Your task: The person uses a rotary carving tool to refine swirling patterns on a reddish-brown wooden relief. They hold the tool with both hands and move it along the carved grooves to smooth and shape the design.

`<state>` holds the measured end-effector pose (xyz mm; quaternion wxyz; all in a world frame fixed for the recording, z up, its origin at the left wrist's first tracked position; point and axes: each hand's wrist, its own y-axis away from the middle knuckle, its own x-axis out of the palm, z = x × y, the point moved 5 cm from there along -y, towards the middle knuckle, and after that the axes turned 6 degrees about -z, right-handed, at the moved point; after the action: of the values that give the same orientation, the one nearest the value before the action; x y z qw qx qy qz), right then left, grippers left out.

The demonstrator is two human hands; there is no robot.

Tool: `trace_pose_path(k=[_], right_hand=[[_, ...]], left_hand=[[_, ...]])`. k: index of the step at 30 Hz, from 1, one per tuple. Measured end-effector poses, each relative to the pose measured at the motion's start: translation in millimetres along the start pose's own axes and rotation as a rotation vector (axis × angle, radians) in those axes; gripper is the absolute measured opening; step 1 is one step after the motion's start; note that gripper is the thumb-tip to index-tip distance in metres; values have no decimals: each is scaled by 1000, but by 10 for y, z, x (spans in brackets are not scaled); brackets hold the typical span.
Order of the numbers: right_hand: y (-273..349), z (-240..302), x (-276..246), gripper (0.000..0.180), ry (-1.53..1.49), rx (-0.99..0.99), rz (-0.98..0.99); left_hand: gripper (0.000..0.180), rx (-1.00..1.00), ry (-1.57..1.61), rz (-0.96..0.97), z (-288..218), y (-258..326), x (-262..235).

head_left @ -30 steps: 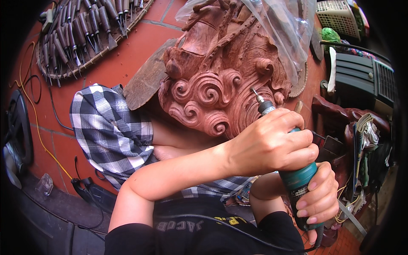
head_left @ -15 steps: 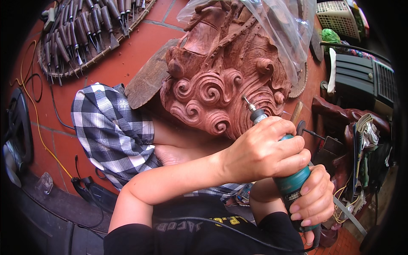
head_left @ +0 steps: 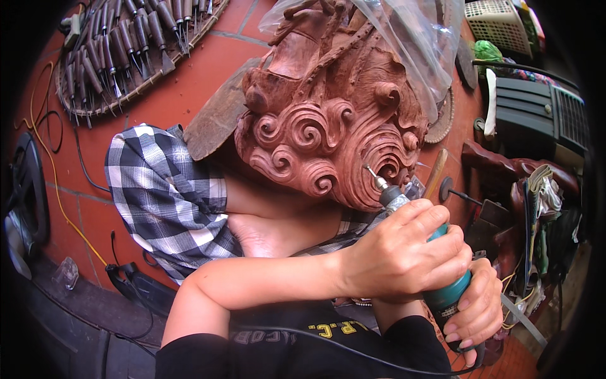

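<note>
A teal die grinder (head_left: pixel 452 294) is held slantwise between both my hands. My left hand (head_left: pixel 404 252) reaches across my body and wraps round its upper body, below the collar. My right hand (head_left: pixel 478 306) is closed round the lower, dark end, where a black cord (head_left: pixel 353 346) comes out. The thin metal bit (head_left: pixel 374 174) is over the swirled ridges at the near right of a reddish-brown wood carving (head_left: pixel 328 139); whether it touches the wood I cannot tell. Deep spiral curls cover the carving's near side, and clear plastic sheeting (head_left: pixel 423 57) drapes its far right.
A flat wooden board (head_left: pixel 218 117) leans at the carving's left. Several wood-handled chisels lie on a woven tray (head_left: pixel 148 85) at the far left. My crossed legs in checked trousers (head_left: pixel 158 189) are close to the carving. A dark box (head_left: pixel 524 117) and clutter line the right side.
Both hands and the grinder have shifted slightly right and nearer to me. The bit has moved from beside the middle curls to the near-right ridges. The carving appears slightly left.
</note>
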<state>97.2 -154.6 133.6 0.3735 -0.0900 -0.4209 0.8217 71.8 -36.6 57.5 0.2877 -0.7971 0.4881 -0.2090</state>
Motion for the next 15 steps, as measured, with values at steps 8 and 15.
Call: trace_pose_path(k=[8,15], right_hand=[[-35,60,-100,23,-1,27,62],[8,234,-83,23,-50,59,70]], left_hand=[[23,27,69,36,81,-160,90],[22,-40,15,-35,-203,56,115]])
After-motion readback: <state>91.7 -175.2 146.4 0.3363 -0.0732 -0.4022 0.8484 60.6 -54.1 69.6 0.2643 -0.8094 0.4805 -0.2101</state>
